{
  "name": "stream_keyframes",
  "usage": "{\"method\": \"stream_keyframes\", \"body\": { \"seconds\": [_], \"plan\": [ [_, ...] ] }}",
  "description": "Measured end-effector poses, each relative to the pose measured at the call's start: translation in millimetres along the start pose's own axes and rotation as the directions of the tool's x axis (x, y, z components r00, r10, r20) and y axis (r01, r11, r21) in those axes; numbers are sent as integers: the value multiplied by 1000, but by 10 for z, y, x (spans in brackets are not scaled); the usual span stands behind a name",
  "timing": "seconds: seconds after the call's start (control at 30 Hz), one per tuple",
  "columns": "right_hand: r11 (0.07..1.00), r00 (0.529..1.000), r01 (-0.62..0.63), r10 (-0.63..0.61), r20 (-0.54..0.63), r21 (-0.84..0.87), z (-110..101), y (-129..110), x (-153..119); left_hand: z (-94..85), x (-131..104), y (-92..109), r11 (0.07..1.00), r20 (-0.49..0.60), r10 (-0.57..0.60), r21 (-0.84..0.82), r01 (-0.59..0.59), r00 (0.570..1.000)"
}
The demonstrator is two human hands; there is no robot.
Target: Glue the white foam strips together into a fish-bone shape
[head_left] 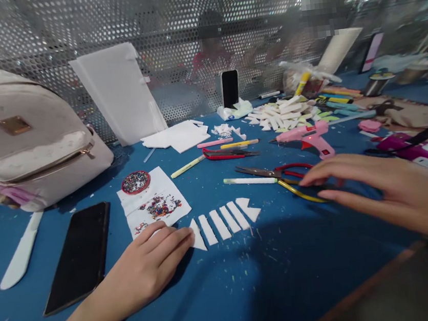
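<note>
My right hand [379,188], the nearer one, has thumb and forefinger apart beside the metal pliers-like tool with red and yellow handles [282,174], whose long axis runs from handles at my fingertips to jaws pointing left and slightly away. My left hand's [144,263] fingertips touch the white triangular piece [196,234]; its thumb is hidden, so I can't tell its grip. I can read no label.

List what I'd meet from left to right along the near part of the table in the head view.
White knife → phone lying flat → left hand → row of white cut pieces → pliers with red and yellow handles → right hand.
</note>
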State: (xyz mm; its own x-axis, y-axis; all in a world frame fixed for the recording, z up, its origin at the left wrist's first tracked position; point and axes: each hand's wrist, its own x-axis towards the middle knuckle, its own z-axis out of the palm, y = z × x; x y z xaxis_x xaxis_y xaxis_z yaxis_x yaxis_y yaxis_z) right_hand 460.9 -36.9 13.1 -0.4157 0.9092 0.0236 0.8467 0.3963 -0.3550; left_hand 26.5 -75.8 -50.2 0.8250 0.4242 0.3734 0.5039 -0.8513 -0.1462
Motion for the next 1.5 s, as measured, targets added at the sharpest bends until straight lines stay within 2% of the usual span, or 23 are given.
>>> {"method": "stream_keyframes", "body": {
  "seconds": [0.03,0.07,0.2,0.37,0.47,0.57,0.73,0.83,0.97,1.1,1.2,1.3,1.4,1.5],
  "plan": [
    [993,993,116,-116,30,12,26,-167,127,1,1,0,1000,-4,3,-3,-3,1000],
    [977,977,212,-212,13,29,72,-314,267,3,1,0,1000,-8,5,-3,-5,1000],
    [880,882,460,-469,56,120,386,-668,815,0,6,1,1000,-10,2,2,-2,1000],
    [791,784,591,-609,120,156,709,-834,1210,-16,25,2,1000,4,2,-5,-2,1000],
    [754,746,633,-655,123,178,758,-883,1289,-9,18,3,1000,5,-4,-20,4,1000],
    [735,730,649,-674,112,197,745,-891,1316,13,-10,3,999,24,-16,-33,16,1000],
    [732,735,638,-672,96,239,691,-859,1318,25,-29,3,999,24,-32,-18,33,999],
    [745,759,607,-647,78,275,658,-813,1288,13,-21,6,999,24,-36,-20,37,999],
    [732,817,485,-575,51,479,614,-707,1220,12,-43,9,999,43,-43,-23,44,998],
    [730,908,277,-411,78,625,596,-598,1151,30,-93,10,998,84,-45,-39,49,995],
    [716,923,269,-383,41,645,626,-513,1121,38,-107,12,998,109,-49,-36,54,993],
    [683,869,441,-487,-87,582,683,-411,1110,40,-112,21,995,126,-59,-67,68,990],
    [647,741,665,-636,-217,373,727,-324,1102,38,-128,36,992,120,-72,-92,84,990],
    [617,636,771,-730,-250,157,732,-298,1083,25,-146,51,997,132,-50,-59,58,990]
  ]
}}
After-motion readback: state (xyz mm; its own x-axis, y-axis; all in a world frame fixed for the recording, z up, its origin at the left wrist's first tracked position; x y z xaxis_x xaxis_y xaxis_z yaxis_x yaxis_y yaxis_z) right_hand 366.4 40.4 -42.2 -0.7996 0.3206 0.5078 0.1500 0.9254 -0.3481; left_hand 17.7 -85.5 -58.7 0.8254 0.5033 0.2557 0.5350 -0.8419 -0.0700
